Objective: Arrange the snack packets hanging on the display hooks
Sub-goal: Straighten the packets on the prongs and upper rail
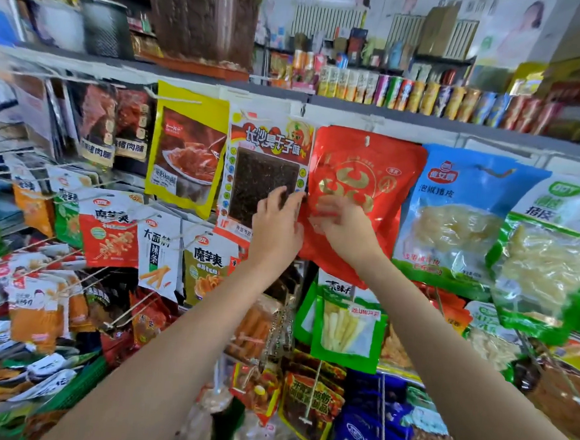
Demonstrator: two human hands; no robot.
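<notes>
The left hand (276, 219) is laid with fingers fairly straight against the lower right edge of the white-and-red packet (264, 170), whose dark window is partly covered; nothing is curled round it. The right hand (341, 225) is pressed on the front of the red packet (366, 190) just beside it, fingers blurred, so whether the foil is pinched cannot be told. Both packets hang in the top row under the shelf edge (392, 115).

A risk is judged here: if the red packet is tugged downward, its small hang hole could be torn or slipped off the hook, and neighbouring packets could be knocked askew.

On the white-and-red packet, 长沙臭干子味 is read. On the blue packet (467, 211), 泡椒猪皮 is made out. Lower down, 魔芋爽 is seen on a red packet (109, 228), and 大面筋 辣条 on a white packet (158, 248).
</notes>
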